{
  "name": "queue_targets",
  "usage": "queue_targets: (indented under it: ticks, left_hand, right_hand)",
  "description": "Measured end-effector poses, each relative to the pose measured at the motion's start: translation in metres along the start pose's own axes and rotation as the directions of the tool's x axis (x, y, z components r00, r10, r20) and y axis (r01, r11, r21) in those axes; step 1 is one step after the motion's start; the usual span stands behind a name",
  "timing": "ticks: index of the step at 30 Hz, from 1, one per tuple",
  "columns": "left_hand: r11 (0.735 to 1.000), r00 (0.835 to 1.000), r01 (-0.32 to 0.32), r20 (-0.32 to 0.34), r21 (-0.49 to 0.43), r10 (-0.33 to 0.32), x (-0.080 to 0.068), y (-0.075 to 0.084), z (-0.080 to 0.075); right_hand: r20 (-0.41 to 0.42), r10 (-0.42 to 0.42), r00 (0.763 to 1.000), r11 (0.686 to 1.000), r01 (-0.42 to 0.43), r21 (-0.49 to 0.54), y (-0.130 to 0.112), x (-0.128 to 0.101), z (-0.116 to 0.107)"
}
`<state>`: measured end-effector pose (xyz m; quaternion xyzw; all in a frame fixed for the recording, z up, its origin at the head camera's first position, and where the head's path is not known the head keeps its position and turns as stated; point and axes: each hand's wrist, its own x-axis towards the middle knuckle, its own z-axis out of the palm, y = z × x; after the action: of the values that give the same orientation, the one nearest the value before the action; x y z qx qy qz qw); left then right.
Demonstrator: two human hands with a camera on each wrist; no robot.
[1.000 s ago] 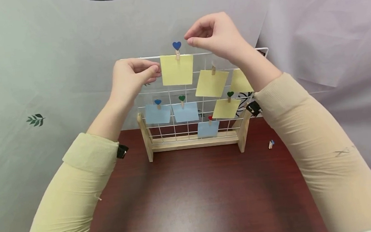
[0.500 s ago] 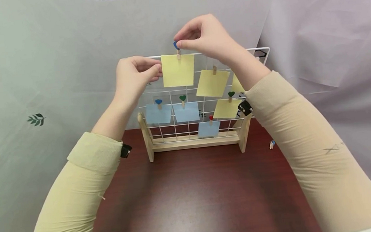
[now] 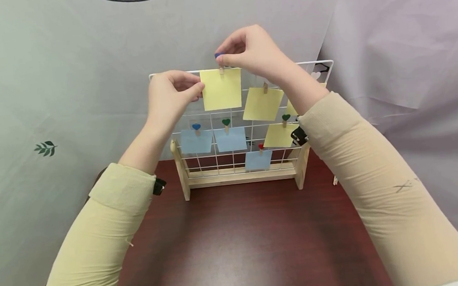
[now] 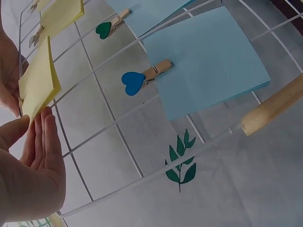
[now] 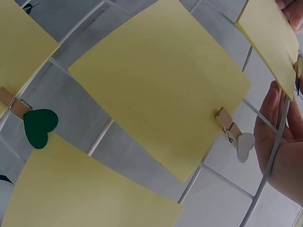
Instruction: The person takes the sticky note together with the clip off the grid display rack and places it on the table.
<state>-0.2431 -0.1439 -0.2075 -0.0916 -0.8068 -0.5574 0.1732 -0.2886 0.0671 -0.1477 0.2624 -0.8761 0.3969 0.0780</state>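
My left hand [image 3: 172,93] pinches the left edge of a yellow sticky note [image 3: 222,90] between thumb and fingers; the left wrist view shows the thumb in front and fingers behind. At the note's top edge, a small wooden clothespin [image 3: 221,70] with a blue heart clips it to the top wire of the white grid rack [image 3: 308,62]. My right hand [image 3: 254,50] pinches that clothespin by its heart end, which is mostly covered by the fingers. The right wrist view has this right hand [image 5: 284,146] at its right edge, partly behind the grid's wires.
More yellow notes [image 3: 263,103] and blue notes [image 3: 197,141] hang lower on heart clothespins, some hidden by my right arm. Wooden legs [image 3: 180,170] support the rack on the dark red table [image 3: 237,237]. Beside my right sleeve lies a loose clothespin [image 3: 335,181], partly covered.
My right hand has moved left and taken hold of the blue-heart clothespin. My left hand has shifted slightly right, its thumb now over the yellow note's edge.
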Motion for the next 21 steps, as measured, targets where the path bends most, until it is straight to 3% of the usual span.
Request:
queue_targets:
  ticks: [8, 21]
  left_hand:
    - [0.999, 1.0, -0.002, -0.016, 0.041, 0.003, 0.0003, 0.0001, 0.0001]
    - [0.999, 1.0, 0.011, -0.003, -0.032, -0.011, 0.0022, -0.0012, 0.0008]
  right_hand:
    - [0.003, 0.022, 1.0, 0.999, -0.022, 0.034, 0.0021, 0.0019, 0.0006]
    - [0.045, 0.078, 0.996, 0.994, -0.082, 0.069, 0.0017, 0.0015, -0.0017]
